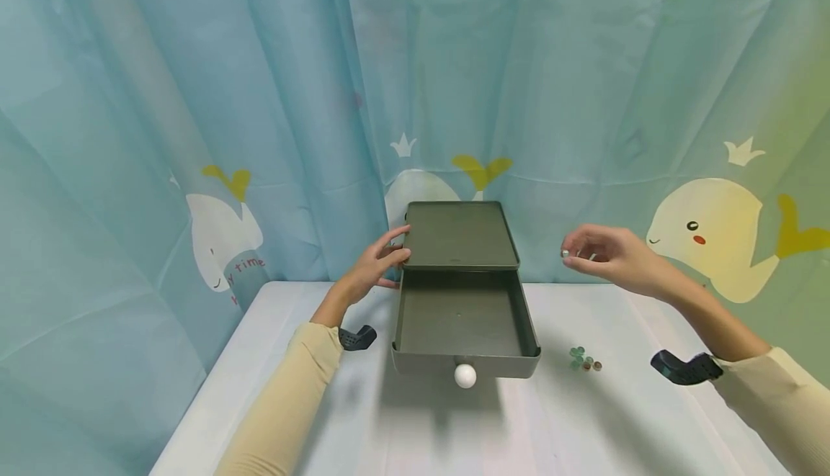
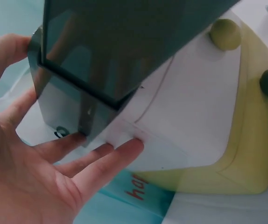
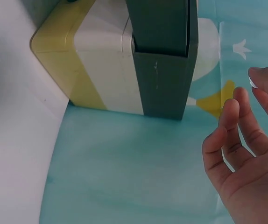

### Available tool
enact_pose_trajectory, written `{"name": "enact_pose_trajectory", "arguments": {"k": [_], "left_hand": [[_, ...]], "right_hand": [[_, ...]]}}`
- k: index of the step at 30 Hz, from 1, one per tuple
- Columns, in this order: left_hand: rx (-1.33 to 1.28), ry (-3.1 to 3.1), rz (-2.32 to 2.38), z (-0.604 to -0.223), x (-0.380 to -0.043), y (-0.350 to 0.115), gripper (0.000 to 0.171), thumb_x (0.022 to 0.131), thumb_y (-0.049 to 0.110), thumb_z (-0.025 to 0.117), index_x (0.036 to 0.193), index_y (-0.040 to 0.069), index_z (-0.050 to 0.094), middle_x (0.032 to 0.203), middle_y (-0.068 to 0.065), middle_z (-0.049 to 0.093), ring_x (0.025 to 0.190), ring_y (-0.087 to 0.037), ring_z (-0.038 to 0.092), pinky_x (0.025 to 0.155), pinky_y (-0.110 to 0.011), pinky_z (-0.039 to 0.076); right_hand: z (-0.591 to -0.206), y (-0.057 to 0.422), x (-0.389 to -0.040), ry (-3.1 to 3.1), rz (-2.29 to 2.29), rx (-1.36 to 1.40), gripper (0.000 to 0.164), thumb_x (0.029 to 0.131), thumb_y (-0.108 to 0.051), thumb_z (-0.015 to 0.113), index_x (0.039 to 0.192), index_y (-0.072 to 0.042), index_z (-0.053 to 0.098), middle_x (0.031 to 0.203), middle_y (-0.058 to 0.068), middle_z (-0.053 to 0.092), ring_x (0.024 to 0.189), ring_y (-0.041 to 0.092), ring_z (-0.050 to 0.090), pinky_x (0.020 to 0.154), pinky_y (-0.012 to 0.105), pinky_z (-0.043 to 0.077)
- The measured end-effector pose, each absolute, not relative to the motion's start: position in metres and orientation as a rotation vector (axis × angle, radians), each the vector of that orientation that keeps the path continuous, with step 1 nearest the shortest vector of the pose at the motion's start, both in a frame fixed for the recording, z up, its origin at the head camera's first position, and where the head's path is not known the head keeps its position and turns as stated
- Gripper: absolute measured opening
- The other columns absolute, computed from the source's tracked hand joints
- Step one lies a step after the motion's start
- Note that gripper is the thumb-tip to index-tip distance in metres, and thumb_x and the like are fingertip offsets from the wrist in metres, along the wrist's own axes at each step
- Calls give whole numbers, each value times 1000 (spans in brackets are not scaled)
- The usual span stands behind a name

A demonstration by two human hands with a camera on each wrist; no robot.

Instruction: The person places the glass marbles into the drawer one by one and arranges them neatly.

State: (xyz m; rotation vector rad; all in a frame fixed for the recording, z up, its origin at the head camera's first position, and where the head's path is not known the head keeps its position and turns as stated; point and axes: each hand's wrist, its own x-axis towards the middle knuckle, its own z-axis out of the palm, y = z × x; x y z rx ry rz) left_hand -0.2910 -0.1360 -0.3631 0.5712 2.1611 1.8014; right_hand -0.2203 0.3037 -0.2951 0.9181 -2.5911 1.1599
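Observation:
A small drawer unit has a dark green top section (image 1: 460,235), with a white drawer (image 2: 194,102) and a yellow drawer (image 2: 255,154) below. Its green drawer (image 1: 465,366) is pulled out toward me, and the white round knob (image 1: 465,376) shows on its front. My left hand (image 1: 372,267) rests against the unit's left side, fingers spread and fairly straight. To the right of the unit, my right hand (image 1: 599,253) is raised above the table. Its fingertips pinch a small pale piece (image 1: 565,253), too tiny to identify.
Several small green and brown beads or stones (image 1: 586,361) lie on the white table (image 1: 583,433), right of the pulled-out drawer. A blue curtain (image 1: 570,101) printed with whales hangs close behind the unit and along the left.

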Motion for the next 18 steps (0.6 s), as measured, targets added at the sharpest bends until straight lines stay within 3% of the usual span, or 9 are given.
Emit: {"name": "enact_pose_trajectory", "arguments": {"k": [8, 18], "left_hand": [[571, 2136, 1792, -361, -292, -139, 69, 102, 28, 64, 162, 34, 31, 166, -17, 24, 145, -36, 41, 94, -55, 55], [569, 2130, 1804, -364, -297, -141, 67, 102, 28, 66, 161, 36, 35, 165, -15, 27, 141, -37, 46, 92, -54, 56]], "right_hand": [[-288, 284, -230, -2608, 1231, 1093, 14, 94, -5, 75, 106, -10, 69, 95, 6, 69, 77, 19, 66, 67, 26, 53], [-275, 248, -243, -2726, 1234, 1263, 12, 97, -11, 73, 107, -10, 68, 94, 9, 71, 80, 22, 67, 70, 29, 56]]}}
